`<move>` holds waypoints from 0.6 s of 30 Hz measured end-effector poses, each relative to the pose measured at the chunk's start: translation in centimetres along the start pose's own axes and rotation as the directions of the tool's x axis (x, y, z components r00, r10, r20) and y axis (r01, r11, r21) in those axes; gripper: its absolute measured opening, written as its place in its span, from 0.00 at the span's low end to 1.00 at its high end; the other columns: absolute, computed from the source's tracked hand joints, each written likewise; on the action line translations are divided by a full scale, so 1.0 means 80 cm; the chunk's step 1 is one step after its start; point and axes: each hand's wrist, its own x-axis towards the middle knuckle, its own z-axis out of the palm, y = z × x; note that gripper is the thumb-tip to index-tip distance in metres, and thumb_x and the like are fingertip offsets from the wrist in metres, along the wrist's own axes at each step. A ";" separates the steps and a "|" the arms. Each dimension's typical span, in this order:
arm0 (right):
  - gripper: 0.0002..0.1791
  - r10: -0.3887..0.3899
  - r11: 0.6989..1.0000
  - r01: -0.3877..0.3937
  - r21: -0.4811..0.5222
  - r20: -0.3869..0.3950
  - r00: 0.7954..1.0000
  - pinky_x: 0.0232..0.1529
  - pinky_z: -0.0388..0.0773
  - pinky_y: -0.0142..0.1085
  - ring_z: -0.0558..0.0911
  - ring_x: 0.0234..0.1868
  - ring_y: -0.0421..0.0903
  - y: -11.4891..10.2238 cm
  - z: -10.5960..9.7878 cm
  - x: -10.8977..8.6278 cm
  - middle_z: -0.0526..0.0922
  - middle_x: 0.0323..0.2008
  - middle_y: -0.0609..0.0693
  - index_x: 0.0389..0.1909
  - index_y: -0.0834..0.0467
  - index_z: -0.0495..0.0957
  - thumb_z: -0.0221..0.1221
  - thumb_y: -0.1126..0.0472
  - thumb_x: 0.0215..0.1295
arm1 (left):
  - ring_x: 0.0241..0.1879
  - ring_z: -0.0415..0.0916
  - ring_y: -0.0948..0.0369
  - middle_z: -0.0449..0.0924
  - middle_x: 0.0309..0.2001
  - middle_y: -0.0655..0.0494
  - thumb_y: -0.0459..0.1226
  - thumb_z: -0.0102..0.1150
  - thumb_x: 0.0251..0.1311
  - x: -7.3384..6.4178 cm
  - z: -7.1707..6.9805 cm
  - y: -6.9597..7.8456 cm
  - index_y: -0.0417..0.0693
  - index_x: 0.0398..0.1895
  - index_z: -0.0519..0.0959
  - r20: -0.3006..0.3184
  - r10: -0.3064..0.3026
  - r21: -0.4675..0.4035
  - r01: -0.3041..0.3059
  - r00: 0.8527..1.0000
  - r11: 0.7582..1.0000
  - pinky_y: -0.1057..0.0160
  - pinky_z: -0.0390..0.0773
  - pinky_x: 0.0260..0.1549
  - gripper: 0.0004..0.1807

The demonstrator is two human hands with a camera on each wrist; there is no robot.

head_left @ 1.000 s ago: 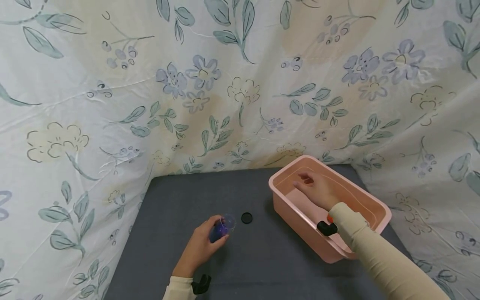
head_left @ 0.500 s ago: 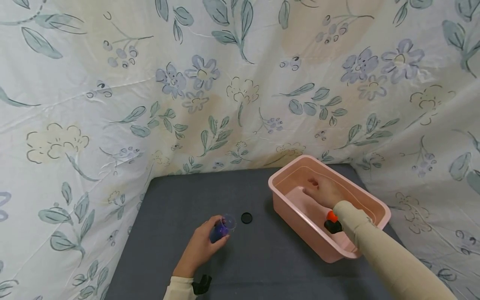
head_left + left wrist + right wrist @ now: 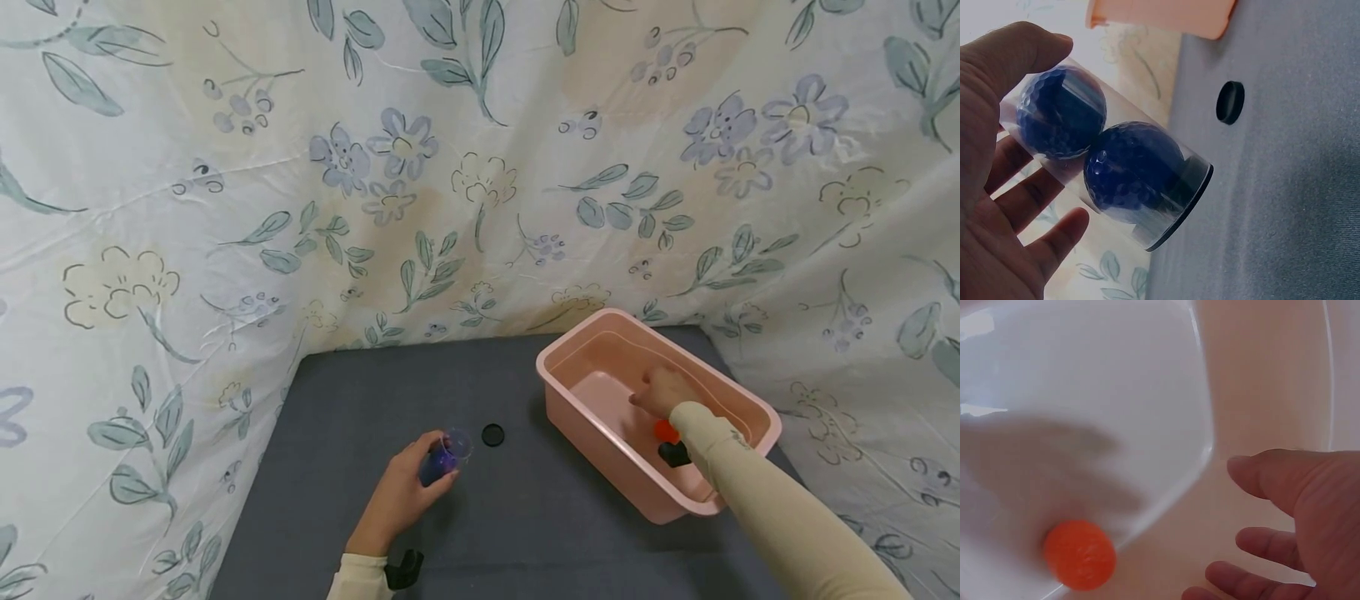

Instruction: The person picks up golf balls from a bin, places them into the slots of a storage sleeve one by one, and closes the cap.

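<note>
My left hand (image 3: 399, 493) holds a clear plastic tube (image 3: 459, 442) above the grey table. Inside the tube are two dark blue dimpled golf balls (image 3: 1135, 165), and its far end in the left wrist view has a black rim (image 3: 1184, 209). A round black cap (image 3: 492, 435) lies on the table just right of the tube. Inside the pink bin (image 3: 592, 432) hovers my right hand (image 3: 666, 392), fingers apart and holding nothing. An orange ball (image 3: 1080, 555) rests on the bin's floor, apart from the fingers, near a rounded bottom edge.
The bin stands at the right of the grey table (image 3: 375, 400), its near wall facing the cap. Floral cloth (image 3: 480, 183) hangs behind the table and along both sides. Each wrist wears a black strap-like mount (image 3: 405, 570).
My right hand has moved down and to the right inside the bin, nearer the orange ball. The left hand and its tube have stayed in place.
</note>
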 end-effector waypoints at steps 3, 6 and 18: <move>0.32 0.005 1.000 -0.005 -0.022 0.000 1.000 0.46 0.82 0.51 0.80 0.42 0.59 0.008 0.002 0.001 0.81 0.51 0.70 0.58 0.73 0.75 0.69 0.53 0.62 | 0.50 0.83 0.61 0.84 0.53 0.57 0.41 0.75 0.60 -0.001 0.000 -0.002 0.51 0.63 0.76 -0.009 0.008 -0.008 -0.008 1.000 1.000 0.47 0.85 0.49 0.28; 0.25 0.000 0.998 0.001 -0.060 0.010 1.000 0.37 0.79 0.45 0.79 0.35 0.55 0.014 0.006 0.004 0.81 0.39 0.63 0.45 0.70 0.77 0.71 0.53 0.60 | 0.49 0.83 0.62 0.84 0.52 0.58 0.40 0.75 0.60 -0.003 0.002 -0.003 0.52 0.63 0.76 -0.014 0.014 0.002 -0.014 1.000 1.000 0.50 0.85 0.48 0.29; 0.19 0.036 0.987 -0.017 -0.162 0.115 0.993 0.33 0.75 0.42 0.78 0.34 0.55 0.034 0.021 0.010 0.78 0.32 0.57 0.35 0.63 0.75 0.70 0.54 0.54 | 0.47 0.82 0.66 0.84 0.51 0.63 0.40 0.76 0.60 -0.003 0.002 -0.003 0.54 0.62 0.77 -0.018 0.041 0.006 -0.041 0.999 0.999 0.56 0.85 0.46 0.28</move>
